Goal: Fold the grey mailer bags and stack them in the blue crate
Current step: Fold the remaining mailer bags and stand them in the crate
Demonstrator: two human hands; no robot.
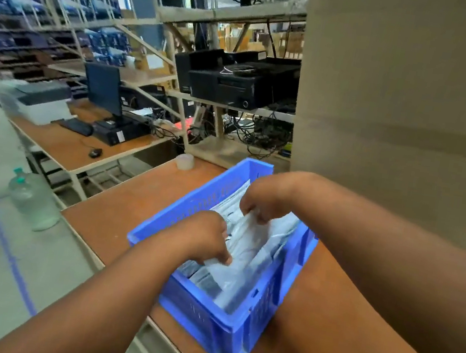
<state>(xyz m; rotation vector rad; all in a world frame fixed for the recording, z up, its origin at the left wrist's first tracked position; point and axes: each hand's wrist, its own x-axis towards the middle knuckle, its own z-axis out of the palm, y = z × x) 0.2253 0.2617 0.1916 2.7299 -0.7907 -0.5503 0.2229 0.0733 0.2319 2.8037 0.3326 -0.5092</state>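
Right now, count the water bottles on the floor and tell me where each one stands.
2. Both stand on the floor left of the table: the front bottle and the rear bottle close behind it, mostly hidden. Others may be out of view.

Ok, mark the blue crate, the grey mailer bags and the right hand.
blue crate (227,337): head view, near end wall.
grey mailer bags (247,257): head view, top bag's face.
right hand (264,200): head view, back of hand.

I see two bare forearms in head view, no sleeves reaching wrists. I spot left hand (210,241) and right hand (264,202) both ungloved. I find no rings, watch or bands on visible parts. Image blurred; finer detail unreadable.
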